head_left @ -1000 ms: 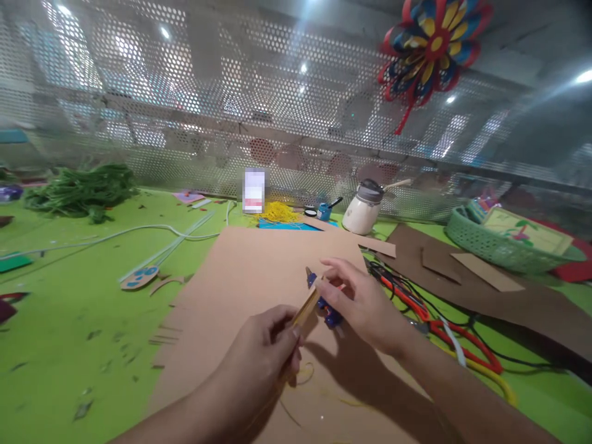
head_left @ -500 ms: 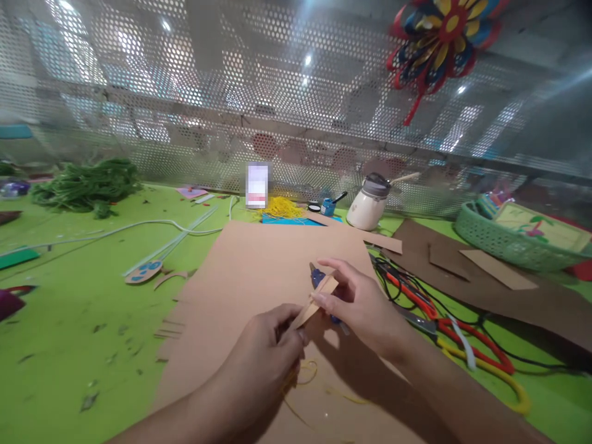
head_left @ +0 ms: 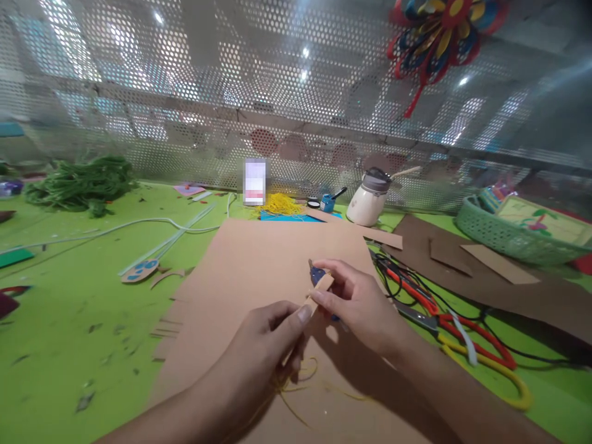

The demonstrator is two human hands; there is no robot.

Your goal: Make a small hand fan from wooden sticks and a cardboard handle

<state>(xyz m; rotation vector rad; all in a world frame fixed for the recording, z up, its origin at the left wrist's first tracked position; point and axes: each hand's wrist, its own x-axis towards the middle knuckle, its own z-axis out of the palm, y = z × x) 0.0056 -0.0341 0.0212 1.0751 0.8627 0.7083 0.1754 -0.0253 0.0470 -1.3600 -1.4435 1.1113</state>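
Observation:
Between both hands is a small strip of tan cardboard (head_left: pixel 322 286), held over a large tan cardboard sheet (head_left: pixel 259 259). My left hand (head_left: pixel 272 339) pinches its near end, thumb on top. My right hand (head_left: pixel 354 302) is closed on the far end with thumb and fingers. Behind the strip, partly hidden by the right hand, a blue hot glue gun (head_left: pixel 317 274) lies on the sheet with its nozzle pointing away. Loose yellow strands (head_left: pixel 296 388) trail below my left hand; whether they join the strip I cannot tell.
On the right lie orange-handled scissors (head_left: pixel 494 345), yellow-handled scissors (head_left: pixel 513 382), black cord and brown cardboard (head_left: pixel 504 302). Farther back stand a green basket (head_left: pixel 518 231), a white jar (head_left: pixel 367 203), a blue paint pot (head_left: pixel 327 203) and yellow raffia (head_left: pixel 282 203). Green strands (head_left: pixel 83 182) are piled left.
My left thumb has moved forward along the cardboard strip, so less of the strip shows. The right hand keeps its hold almost in place. The view has shifted slightly.

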